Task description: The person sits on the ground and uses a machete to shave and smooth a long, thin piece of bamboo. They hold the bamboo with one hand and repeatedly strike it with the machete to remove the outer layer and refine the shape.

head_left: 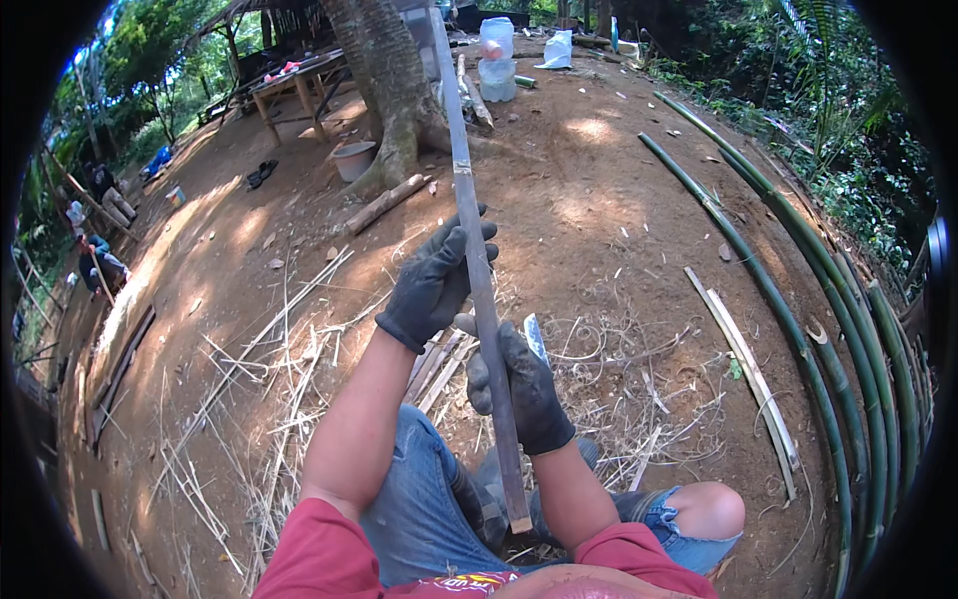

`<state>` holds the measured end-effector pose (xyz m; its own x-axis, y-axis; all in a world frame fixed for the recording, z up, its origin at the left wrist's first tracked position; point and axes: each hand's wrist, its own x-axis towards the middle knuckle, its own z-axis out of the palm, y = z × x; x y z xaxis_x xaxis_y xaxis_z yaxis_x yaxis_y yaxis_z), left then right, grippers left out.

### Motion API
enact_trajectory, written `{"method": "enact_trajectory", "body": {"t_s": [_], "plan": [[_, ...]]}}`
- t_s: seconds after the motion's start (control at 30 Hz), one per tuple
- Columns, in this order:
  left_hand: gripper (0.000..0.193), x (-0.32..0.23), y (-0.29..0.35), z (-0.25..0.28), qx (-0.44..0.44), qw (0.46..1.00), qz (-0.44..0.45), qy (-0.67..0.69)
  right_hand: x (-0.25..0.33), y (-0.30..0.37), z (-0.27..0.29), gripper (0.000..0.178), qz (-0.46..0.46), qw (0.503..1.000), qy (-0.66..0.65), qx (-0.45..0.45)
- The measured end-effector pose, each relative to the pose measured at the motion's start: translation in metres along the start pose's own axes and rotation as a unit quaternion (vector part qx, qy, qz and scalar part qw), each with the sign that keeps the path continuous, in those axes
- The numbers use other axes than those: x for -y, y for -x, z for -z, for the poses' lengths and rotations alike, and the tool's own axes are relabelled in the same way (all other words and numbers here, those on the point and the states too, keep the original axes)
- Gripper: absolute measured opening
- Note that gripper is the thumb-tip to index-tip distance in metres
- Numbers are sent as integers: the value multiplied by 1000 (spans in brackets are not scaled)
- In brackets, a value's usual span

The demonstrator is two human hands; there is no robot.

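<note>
A long, narrow slat of split bamboo (484, 295) slants through the middle of the view, from the top edge down to my lap. One node crosses it above my hands, and its near end is cut square and pale. My left hand (431, 288), in a dark grey work glove, grips the slat from the left, fingers curled behind it. Lower down, my right hand (529, 391), gloved alike, closes round it from the right. A pale, blade-like piece (536, 339) sticks up beside the right hand's fingers; I cannot tell whether that hand holds it too.
Shavings and thin strips (289, 429) litter the ground around my legs. Green bamboo poles (798, 339) lie along the right, beside pale split lengths (746, 369). Ahead stand a tree trunk (379, 80), a bucket (353, 160) and a short log (386, 204). People (100, 270) sit far left.
</note>
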<state>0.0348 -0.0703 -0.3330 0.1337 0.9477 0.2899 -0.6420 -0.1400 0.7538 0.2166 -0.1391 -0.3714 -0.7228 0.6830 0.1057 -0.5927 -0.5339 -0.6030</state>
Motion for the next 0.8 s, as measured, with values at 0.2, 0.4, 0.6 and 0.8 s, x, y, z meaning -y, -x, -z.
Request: {"method": "enact_trajectory", "body": {"t_s": [0.2,0.4,0.6,0.8], "plan": [[49,2,-5,12,-14,999,-12,40,5,-3,-5,61,17,997,69,18],[31,-6,-6,41,-120,985,-80,-93,-8,-12,6,57,12,989,146,22],[31,-13,0,41,-208,951,-126,-190,-12,-8,-1,49,7,986,163,8],[41,-17,-6,34,-230,948,-169,-143,1,-9,-3,47,-40,978,202,17]]}}
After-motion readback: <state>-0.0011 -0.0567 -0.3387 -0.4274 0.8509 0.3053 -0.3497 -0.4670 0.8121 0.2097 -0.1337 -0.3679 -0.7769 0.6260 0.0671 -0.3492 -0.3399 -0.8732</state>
